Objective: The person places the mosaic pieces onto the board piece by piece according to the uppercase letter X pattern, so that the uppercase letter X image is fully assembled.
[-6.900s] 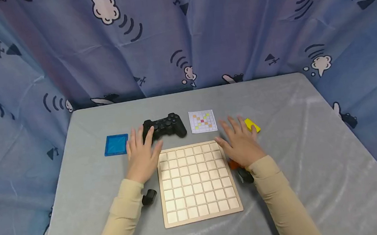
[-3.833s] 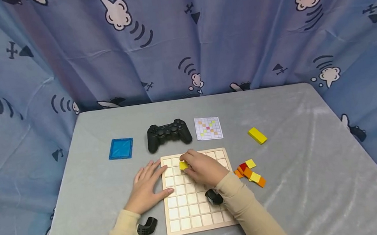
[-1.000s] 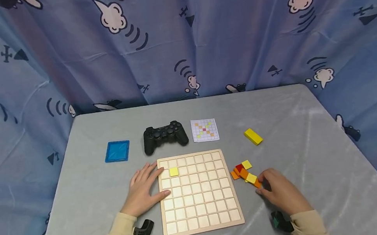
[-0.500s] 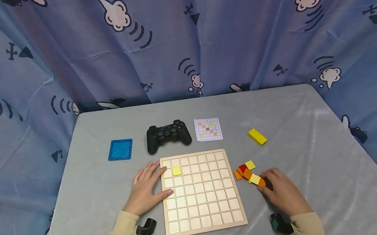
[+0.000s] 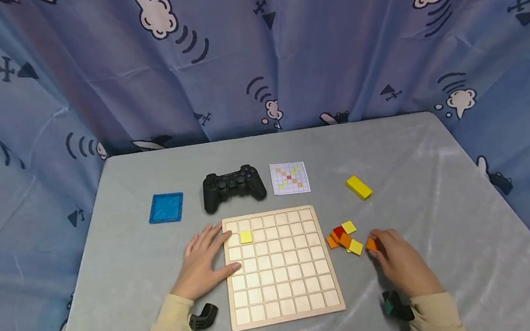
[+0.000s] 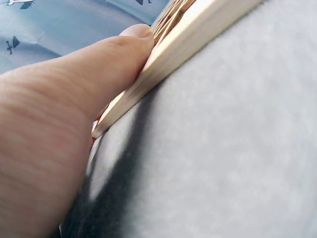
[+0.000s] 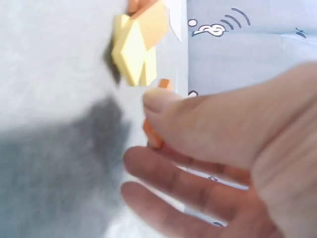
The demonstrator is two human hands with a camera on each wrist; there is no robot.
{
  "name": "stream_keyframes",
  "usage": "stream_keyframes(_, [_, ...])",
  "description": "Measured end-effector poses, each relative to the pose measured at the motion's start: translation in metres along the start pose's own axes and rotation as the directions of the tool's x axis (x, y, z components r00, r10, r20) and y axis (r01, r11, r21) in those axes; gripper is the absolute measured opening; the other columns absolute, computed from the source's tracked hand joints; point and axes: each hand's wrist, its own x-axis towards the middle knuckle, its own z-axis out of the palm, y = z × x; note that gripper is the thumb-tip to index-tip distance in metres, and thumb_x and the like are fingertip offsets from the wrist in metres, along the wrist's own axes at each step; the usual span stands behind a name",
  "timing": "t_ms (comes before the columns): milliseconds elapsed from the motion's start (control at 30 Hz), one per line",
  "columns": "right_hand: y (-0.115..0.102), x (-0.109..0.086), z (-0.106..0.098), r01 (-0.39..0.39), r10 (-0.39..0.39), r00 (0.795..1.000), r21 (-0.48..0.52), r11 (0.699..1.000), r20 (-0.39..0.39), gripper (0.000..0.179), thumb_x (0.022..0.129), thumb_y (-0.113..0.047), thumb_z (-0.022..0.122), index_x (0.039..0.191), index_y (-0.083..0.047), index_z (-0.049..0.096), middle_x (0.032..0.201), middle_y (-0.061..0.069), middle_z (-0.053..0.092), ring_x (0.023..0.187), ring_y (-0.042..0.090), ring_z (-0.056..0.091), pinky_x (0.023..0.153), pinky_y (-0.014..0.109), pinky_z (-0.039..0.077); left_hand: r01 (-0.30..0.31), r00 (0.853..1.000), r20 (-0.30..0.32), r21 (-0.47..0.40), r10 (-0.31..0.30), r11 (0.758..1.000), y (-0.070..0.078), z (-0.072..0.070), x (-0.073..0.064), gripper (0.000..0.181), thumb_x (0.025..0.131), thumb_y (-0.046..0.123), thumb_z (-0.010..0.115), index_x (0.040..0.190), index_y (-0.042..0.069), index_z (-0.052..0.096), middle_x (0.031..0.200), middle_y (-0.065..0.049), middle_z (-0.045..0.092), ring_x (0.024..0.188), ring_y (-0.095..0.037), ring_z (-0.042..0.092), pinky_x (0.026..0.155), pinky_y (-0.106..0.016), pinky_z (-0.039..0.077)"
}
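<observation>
A wooden grid board (image 5: 289, 320) lies on the grey table, with one yellow tile (image 5: 246, 237) in a cell near its upper left. My left hand (image 5: 202, 264) rests at the board's left edge, fingers spread; in the left wrist view the thumb (image 6: 114, 59) lies on the wooden rim. To the right of the board, my right hand (image 5: 401, 262) pinches an orange tile (image 5: 371, 244) between thumb and fingers, which the right wrist view shows edge-on. Just left of that hand is a small pile of yellow, orange and red tiles (image 5: 345, 239).
Behind the board stand a black game controller (image 5: 233, 187) and a printed card (image 5: 289, 178) with a coloured grid pattern. A blue square tray (image 5: 166, 208) lies at the back left, a yellow block (image 5: 358, 187) at the back right. A patterned blue curtain (image 5: 231, 53) hangs behind the table.
A yellow tile was set in the board's upper left by the right hand, which then moved to the pile. It has now drawn an orange tile away rightward. The left hand stays at the board's edge.
</observation>
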Motion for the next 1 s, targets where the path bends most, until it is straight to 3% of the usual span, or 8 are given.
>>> stream_keyframes(300, [-0.016, 0.021, -0.001, 0.153, -0.151, 0.985, 0.02, 0.988, -0.079, 0.032, 0.084, 0.002, 0.069, 0.115, 0.005, 0.061, 0.103, 0.014, 0.06, 0.086, 0.024, 0.061, 0.074, 0.041, 0.055, -0.008, 1.0, -0.006, 0.004, 0.008, 1.0, -0.003, 0.001, 0.001, 0.078, 0.082, 0.06, 0.065, 0.146, 0.022, 0.042, 0.157, 0.0, 0.026, 0.147, -0.025, 0.015, 0.117, -0.051, 0.006])
stream_keyframes(567, [-0.04, 0.06, 0.009, 0.302, -0.301, 0.953, 0.012, 0.953, -0.013, 0.033, 0.087, -0.005, 0.069, 0.118, 0.0, 0.061, 0.106, 0.011, 0.061, 0.087, 0.021, 0.063, 0.073, 0.035, 0.055, -0.018, 1.0, -0.014, 0.002, 0.018, 1.0, -0.006, 0.004, 0.0, 0.077, 0.082, 0.062, 0.064, 0.145, 0.024, 0.042, 0.157, 0.0, 0.027, 0.147, -0.024, 0.015, 0.117, -0.052, 0.007])
stream_keyframes(800, [-0.06, 0.083, 0.022, 0.401, -0.4, 0.916, 0.04, 0.915, -0.021, 0.029, 0.082, -0.005, 0.075, 0.109, 0.0, 0.064, 0.099, 0.009, 0.062, 0.081, 0.017, 0.059, 0.069, 0.031, 0.053, -0.019, 1.0, -0.015, -0.002, 0.019, 1.0, -0.004, 0.002, 0.001, 0.076, 0.082, 0.06, 0.065, 0.145, 0.023, 0.043, 0.157, -0.001, 0.027, 0.147, -0.025, 0.016, 0.117, -0.051, 0.007])
stream_keyframes(1000, [-0.071, 0.093, 0.033, 0.424, -0.425, 0.905, 0.055, 0.904, -0.001, 0.028, 0.081, -0.004, 0.075, 0.107, 0.002, 0.063, 0.096, 0.01, 0.063, 0.081, 0.019, 0.06, 0.071, 0.033, 0.054, -0.014, 1.0, -0.014, 0.0, 0.014, 1.0, -0.004, 0.001, 0.001, 0.076, 0.082, 0.06, 0.064, 0.145, 0.023, 0.043, 0.157, -0.001, 0.027, 0.147, -0.025, 0.016, 0.117, -0.051, 0.007])
